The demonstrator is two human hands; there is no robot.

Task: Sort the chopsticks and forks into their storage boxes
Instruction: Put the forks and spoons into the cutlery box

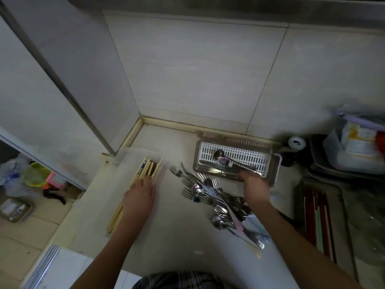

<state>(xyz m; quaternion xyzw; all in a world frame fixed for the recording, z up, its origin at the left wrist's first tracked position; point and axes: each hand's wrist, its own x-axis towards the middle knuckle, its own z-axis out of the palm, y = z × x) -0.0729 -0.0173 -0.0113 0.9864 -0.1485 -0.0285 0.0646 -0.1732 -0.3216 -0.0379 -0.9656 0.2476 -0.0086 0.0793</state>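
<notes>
Room: tiled kitchen corner, dim; pale table (pixel 183 232) meeting the wall ahead of both hands.
Left hand (pixel 140 196): lying flat with fingers straight, pressing on the chopsticks (pixel 145 171); it is not gripping them.
Chopsticks: lying in a bundle under and ahead of the left hand, inside a shallow clear box (pixel 133 157); their near ends are sticking out behind the wrist.
Right hand (pixel 255 185): reaching to the near edge of the tray (pixel 235 155); it seems to be holding cutlery there, but the fingers are blurred and I cannot tell what they are closing on.
Tray: slotted white insert just ahead of the right hand, already carrying a spoon (pixel 220 156) and other pieces.
Forks (pixel 200 184): lying in a tangled heap with spoons between the two hands, running back beside the right forearm.
More chopsticks (pixel 318 222): red and green ones lying in a dark box well outside the right arm.
Risk, heap: tines are interlocking, so lifting one fork is likely dragging others along and scattering them.
Risk, mixing: spoons are sitting among the forks, so a hasty grab could be putting the wrong piece in the tray.
Risk, chopsticks: under a flat press only, they could be rolling or fanning out over the box's low side.
Risk, forearm: the right forearm is passing close over the heap and could be sweeping pieces toward the table's near edge.
</notes>
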